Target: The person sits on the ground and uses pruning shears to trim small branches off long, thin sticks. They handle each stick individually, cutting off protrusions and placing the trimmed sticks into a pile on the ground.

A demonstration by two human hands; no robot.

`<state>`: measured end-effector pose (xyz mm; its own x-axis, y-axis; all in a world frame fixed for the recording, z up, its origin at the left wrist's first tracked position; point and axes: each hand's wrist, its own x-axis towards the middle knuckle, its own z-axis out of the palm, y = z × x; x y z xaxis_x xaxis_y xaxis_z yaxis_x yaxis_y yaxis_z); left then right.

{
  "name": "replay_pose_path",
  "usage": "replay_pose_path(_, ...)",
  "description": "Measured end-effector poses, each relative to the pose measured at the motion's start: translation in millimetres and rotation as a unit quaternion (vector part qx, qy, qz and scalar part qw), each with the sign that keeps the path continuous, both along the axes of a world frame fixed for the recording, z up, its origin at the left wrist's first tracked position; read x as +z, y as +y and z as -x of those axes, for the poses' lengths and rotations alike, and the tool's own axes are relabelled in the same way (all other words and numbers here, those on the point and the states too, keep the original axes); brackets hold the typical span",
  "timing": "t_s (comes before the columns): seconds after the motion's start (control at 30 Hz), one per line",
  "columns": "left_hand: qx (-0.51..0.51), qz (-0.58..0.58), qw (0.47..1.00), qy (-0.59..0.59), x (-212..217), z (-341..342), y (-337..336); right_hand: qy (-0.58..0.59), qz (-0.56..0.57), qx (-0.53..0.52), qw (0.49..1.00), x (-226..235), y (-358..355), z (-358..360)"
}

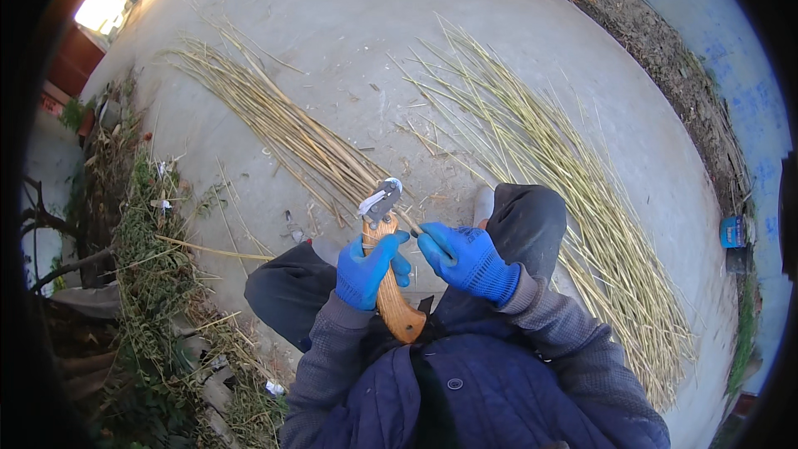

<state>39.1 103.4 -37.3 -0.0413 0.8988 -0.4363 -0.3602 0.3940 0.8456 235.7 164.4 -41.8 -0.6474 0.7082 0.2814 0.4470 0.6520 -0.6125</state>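
While a person sits on a concrete floor (349, 25) with knees drawn up, the left hand (367, 270), in a blue glove, wraps around a wooden handle (391, 299), its grip pressed together on the wood just below the middle. That handle stands nearly upright between the knees, its butt near the dark quilted jacket (474, 391) and a grey metal fitting (381, 199) at its top end. Beside it, the right hand (467, 259), also gloved in blue, comes in from the right with the forearm angled up across the lap; its fingers curl inward, and a thin reed (409, 220) runs from the fitting down toward them, though whether they pinch it cannot be told. Two loose bundles of pale reeds (532, 150) fan across the floor ahead, with weeds (158, 283) along the left edge.
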Motion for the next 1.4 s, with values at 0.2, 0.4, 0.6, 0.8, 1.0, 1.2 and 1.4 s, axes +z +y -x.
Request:
replay_pose_path(0.2,-0.008,-0.004,1.0,-0.007,-1.5,-6.4,-3.1,0.072,0.117,0.015,0.99,-2.9,0.4,-1.0)
replay_pose_path(0.4,-0.018,-0.007,0.998,-0.056,-3.3,-2.5,-6.9,0.086,0.143,0.022,0.986,-10.5,-2.9,-0.4)
replay_pose_path(0.6,-0.03,0.03,0.998,-0.045,3.9,12.3,2.0,0.088,0.182,-0.015,0.979,2.8,-13.7,-4.7)
replay_pose_path(0.8,-0.031,0.016,0.999,-0.031,5.2,-5.6,8.0,0.11,0.309,-0.026,0.944,13.9,-11.4,-9.7)
replay_pose_path(1.0,-0.021,0.009,1.0,-0.014,8.5,-18.3,1.9,0.14,0.408,-0.039,0.901,12.0,-6.4,-12.9)
replay_pose_path(1.2,-0.051,0.025,0.998,-0.04,17.1,-0.1,0.9,0.129,0.401,-0.022,0.907,24.7,-19.2,-17.8)
replay_pose_path(1.4,-0.116,0.0,0.993,0.025,21.7,2.5,2.8,0.1,0.439,0.027,0.893,33.3,-4.3,-39.2)
